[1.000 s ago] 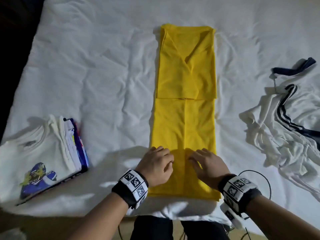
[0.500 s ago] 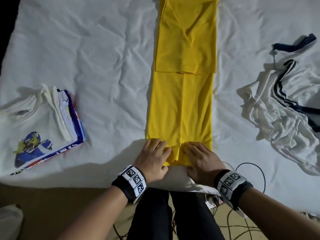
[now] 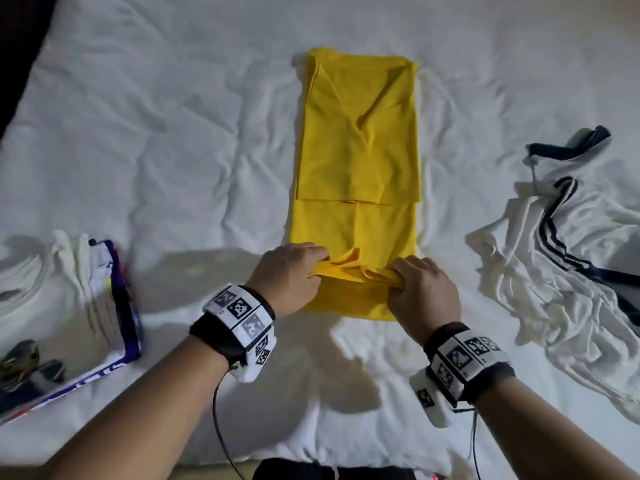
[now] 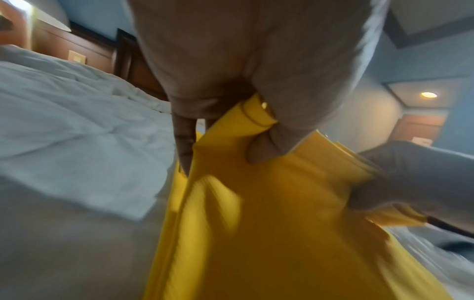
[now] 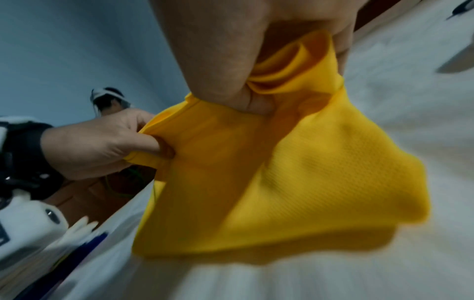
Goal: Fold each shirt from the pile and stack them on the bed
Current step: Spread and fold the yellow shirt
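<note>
Yellow shirt on bed, near hem gripped and lifted by both hands.

Nearest, the left hand (image 3: 289,277) and right hand (image 3: 424,294) are seen, each with fingers curled round the near hem of the yellow shirt (image 3: 356,161); the hem is bunched and raised off the bed (image 3: 194,133), with a fold of cloth lying beneath it. Beyond the hands, the shirt is laid lengthwise as a narrow strip, sleeves folded inward at the far end. To the left, a stack of folded shirts (image 3: 69,306) is placed; to the right, a crumpled white shirt with navy stripes (image 3: 571,271) is left unfolded.
</note>
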The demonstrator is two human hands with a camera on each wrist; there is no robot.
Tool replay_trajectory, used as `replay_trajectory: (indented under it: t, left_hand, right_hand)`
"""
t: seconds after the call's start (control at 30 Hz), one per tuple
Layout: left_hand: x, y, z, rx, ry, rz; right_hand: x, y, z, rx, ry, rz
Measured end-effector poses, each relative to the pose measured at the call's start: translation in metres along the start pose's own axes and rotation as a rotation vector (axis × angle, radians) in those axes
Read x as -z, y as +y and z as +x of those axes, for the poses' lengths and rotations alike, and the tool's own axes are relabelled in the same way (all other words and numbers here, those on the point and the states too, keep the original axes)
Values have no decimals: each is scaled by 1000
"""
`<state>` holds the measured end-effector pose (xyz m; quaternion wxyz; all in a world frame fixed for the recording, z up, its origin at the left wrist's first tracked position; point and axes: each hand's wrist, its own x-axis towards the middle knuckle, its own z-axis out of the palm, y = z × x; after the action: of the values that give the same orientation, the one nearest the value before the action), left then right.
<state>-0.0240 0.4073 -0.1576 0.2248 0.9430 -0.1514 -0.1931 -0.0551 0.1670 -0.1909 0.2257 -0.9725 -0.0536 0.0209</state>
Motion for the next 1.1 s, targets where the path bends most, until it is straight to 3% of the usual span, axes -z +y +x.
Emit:
replay_trajectory:
  t: [0.17,0.37,0.5,0.6,0.97,1.1]
  left_hand:
    - [32,-32,91,170,225,-294]
    - [16,-87,165,452,415,-478]
    - [9,-109,185,494,404,-578]
    - [13,-114,202,554,419,-656]
    - [12,-120,235,727,423,-811]
    - [22,-101,225,752,494,-748]
  right_hand:
    - [8,20,97,-80,163,108]
    - [-13,50,173,-241,64,169]
    - [-18,65,201,-528,34,361]
    - [-19,67,216,-646,47,402]
    - [-25,65,245,-825,-19,374]
    - [-17,54,235,-760,96,406]
